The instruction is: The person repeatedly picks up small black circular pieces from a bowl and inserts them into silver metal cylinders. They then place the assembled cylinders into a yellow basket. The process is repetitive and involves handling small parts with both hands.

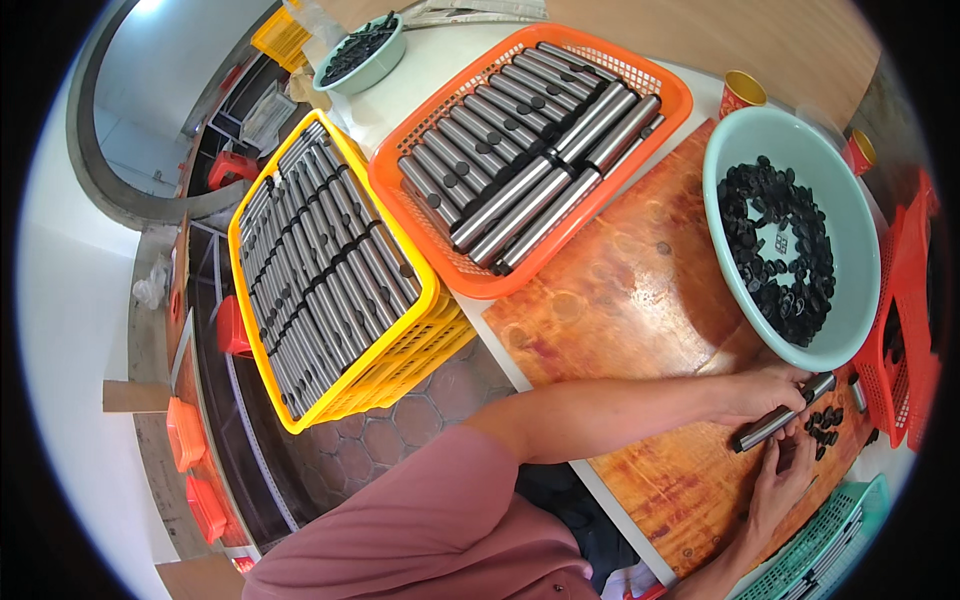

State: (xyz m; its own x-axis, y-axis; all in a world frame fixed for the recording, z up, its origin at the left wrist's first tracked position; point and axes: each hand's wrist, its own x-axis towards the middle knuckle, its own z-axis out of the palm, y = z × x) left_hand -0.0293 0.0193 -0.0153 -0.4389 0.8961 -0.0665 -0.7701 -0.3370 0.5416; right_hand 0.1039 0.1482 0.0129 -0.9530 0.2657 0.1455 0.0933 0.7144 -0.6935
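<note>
A silver metal tube (772, 427) with black end pieces slants across my left hand (760, 393), whose fingers are closed round it above the wooden board. Just below the tube is my right hand (783, 482), thumb and fingers stretched apart, with the fingertips close to the tube and partly hidden. Small black caps (825, 428) lie loose on the board right beside my hands. A second short metal tube (857, 392) rests farther right. Behind my left hand stands a pale green basin (858, 230) holding many more black caps (760, 200).
An orange basket (655, 80) of metal tubes sits at the table's far left. Beside it, stacked yellow crates (390, 375) hold more tubes. A smaller green basin (385, 68), paper cups (742, 92), red baskets (893, 360) and a green basket (835, 535) surround the board (610, 300).
</note>
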